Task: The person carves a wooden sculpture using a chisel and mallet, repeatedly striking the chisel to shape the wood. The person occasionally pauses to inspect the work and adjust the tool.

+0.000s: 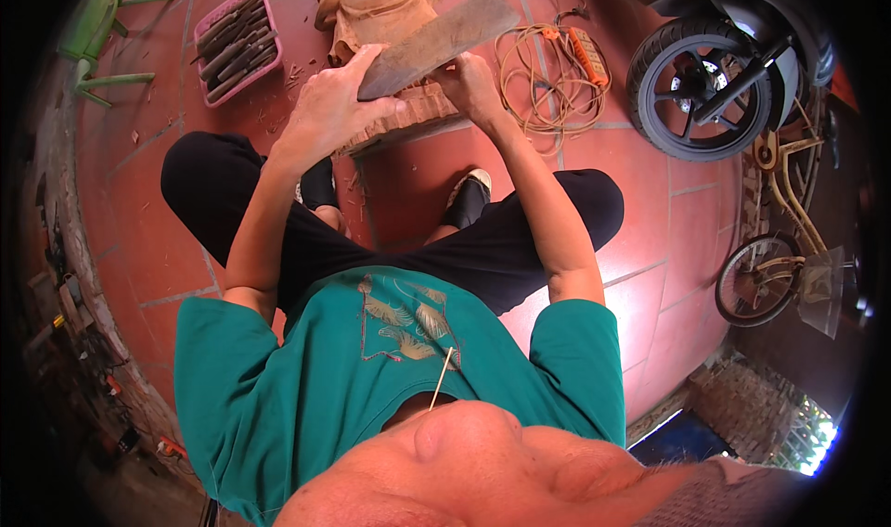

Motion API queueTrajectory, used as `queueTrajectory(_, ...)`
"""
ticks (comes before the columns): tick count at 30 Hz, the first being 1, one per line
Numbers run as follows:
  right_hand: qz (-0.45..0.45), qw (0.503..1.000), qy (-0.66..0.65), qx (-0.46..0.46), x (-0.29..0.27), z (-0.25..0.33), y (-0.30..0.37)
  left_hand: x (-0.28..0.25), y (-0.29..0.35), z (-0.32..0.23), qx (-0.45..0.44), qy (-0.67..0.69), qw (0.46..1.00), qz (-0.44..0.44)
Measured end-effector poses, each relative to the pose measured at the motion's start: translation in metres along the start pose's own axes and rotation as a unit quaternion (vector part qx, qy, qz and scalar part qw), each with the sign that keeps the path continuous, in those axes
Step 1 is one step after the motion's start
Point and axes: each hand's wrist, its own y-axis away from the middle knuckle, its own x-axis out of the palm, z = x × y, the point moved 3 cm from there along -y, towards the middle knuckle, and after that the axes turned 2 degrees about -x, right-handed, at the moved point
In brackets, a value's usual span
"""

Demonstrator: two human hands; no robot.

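My left hand (325, 111) grips the lower left end of a long, flat grey-brown slab (441, 44) with a rounded far end. The slab slants up to the right over a carved wooden figure (376, 3) with folded drapery. My right hand (475, 91) is closed at the slab's near edge, its fingertips partly hidden; whatever they hold cannot be made out. Below both hands is the figure's rough, chipped wooden base (408, 119), standing on the floor between my feet.
A pink basket (204, 86) of dark-handled carving tools (239, 46) sits left, near a green plastic stool (93, 35). To the right lie a coiled cord (538, 96) and an orange power strip (588, 58), beside a motorbike wheel (701, 86). Wood chips litter the tiles.
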Motion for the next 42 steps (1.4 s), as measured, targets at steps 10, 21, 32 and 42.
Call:
queueTrajectory(10,-0.012,0.996,-0.081,0.017,-0.011,-0.003,0.0,-0.003,-0.002,0.009,0.007,-0.051,0.999,-0.001)
queueTrajectory(21,0.002,0.993,-0.098,0.064,-0.006,0.005,-0.012,-0.026,0.001,0.017,-0.017,0.036,0.996,-0.074)
queueTrajectory(32,-0.065,0.973,-0.221,0.011,-0.031,0.036,-0.03,-0.03,0.001,0.02,-0.023,0.049,0.995,-0.082)
queueTrajectory(42,0.002,0.994,-0.105,0.026,0.0,0.02,-0.013,-0.019,-0.002,0.022,0.001,0.05,0.996,-0.078)
